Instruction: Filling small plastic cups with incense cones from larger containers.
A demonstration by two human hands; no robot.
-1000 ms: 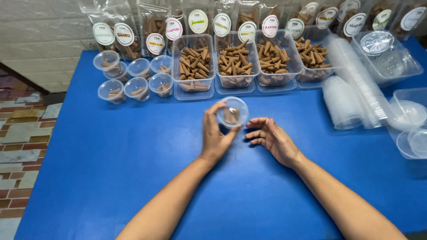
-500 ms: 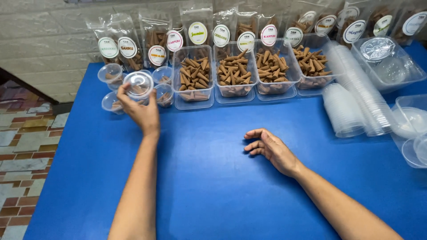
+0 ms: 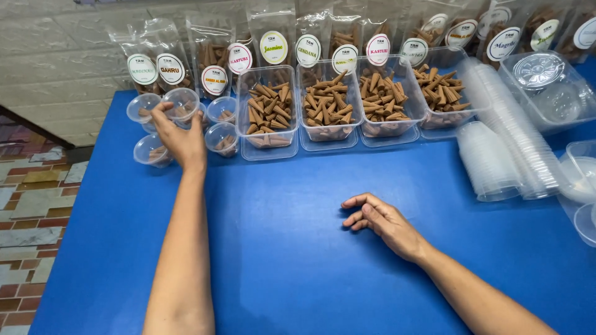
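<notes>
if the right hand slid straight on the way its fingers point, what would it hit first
The right hand lies on the blue table, fingers pointing left. That way looks free across bare tabletop until the left forearm, probably the first thing met, though height is hard to judge.

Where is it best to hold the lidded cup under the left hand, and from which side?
Probably by the lid rim, from above. The cup stands upright, stacked on other cups, so its sides are crowded. The left hand already grips it from above; the right hand rests on the table.
</notes>
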